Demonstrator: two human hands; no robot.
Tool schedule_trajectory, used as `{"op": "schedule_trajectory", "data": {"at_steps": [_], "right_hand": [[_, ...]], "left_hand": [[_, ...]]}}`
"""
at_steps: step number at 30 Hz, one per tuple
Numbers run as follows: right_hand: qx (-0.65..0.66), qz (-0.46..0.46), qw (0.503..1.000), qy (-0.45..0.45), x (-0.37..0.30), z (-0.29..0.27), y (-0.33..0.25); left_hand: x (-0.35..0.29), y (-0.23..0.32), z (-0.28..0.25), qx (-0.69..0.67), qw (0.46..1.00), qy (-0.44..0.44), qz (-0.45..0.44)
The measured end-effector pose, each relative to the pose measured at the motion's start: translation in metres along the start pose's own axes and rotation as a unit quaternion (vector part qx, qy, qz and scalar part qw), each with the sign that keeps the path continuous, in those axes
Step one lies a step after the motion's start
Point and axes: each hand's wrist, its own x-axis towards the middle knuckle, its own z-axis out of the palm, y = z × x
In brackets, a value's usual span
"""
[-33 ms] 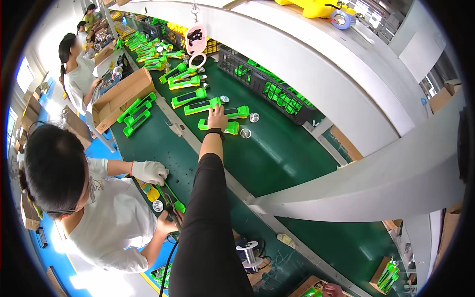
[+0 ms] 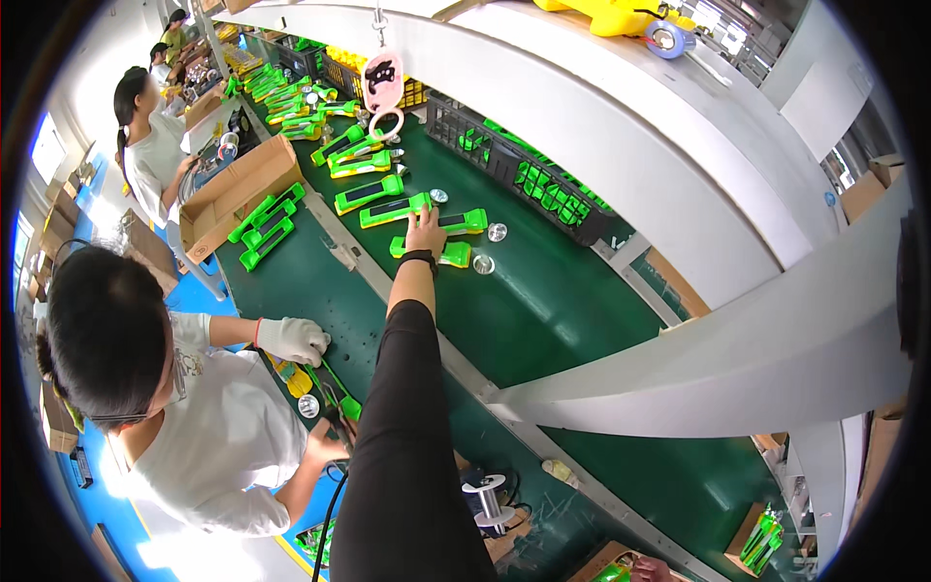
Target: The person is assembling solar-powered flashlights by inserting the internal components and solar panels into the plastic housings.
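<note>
My left hand (image 2: 425, 233) reaches far forward in a black sleeve, a dark band at its wrist. Its fingers stretch out, spread over green-and-yellow flashlights lying on the green belt. One flashlight (image 2: 467, 223) extends right from under the hand, partly covered by it. Another flashlight (image 2: 454, 254) lies just nearer, also partly hidden. At the fingertips is a flashlight with a dark panel (image 2: 393, 210). Round silver reflectors (image 2: 484, 264) sit by their heads. At the lower edge my right hand (image 2: 652, 569) is mostly cut off beside a carton (image 2: 593, 565) holding green parts; its grip is unclear.
On my left a co-worker (image 2: 208, 417), one hand gloved, works on a green part. Black crates (image 2: 524, 175) line the belt's far side. A white beam (image 2: 679, 378) crosses at right. A pink hanging tag (image 2: 384, 82), wire spool (image 2: 492, 500) and open carton (image 2: 242, 194) stand around.
The nearer flashlight under my left hand has shifted very slightly right with its reflector. My left hand stays in almost the same place.
</note>
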Motion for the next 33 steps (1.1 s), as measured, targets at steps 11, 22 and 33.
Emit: {"op": "schedule_trajectory", "data": {"at_steps": [11,22,33], "right_hand": [[0.043,-0.011,0.999,-0.027,0.006,0.013,0.048],[0.032,0.025,0.999,-0.022,-0.007,0.027,0.033],[0.005,-0.119,0.992,-0.046,-0.029,0.015,0.050]], "left_hand": [[0.008,-0.025,-0.018,-0.104,0.978,-0.165,0.075],[0.003,-0.017,-0.039,-0.048,0.983,-0.139,0.109],[-0.035,-0.064,-0.185,-0.116,0.976,-0.153,0.101]]}}
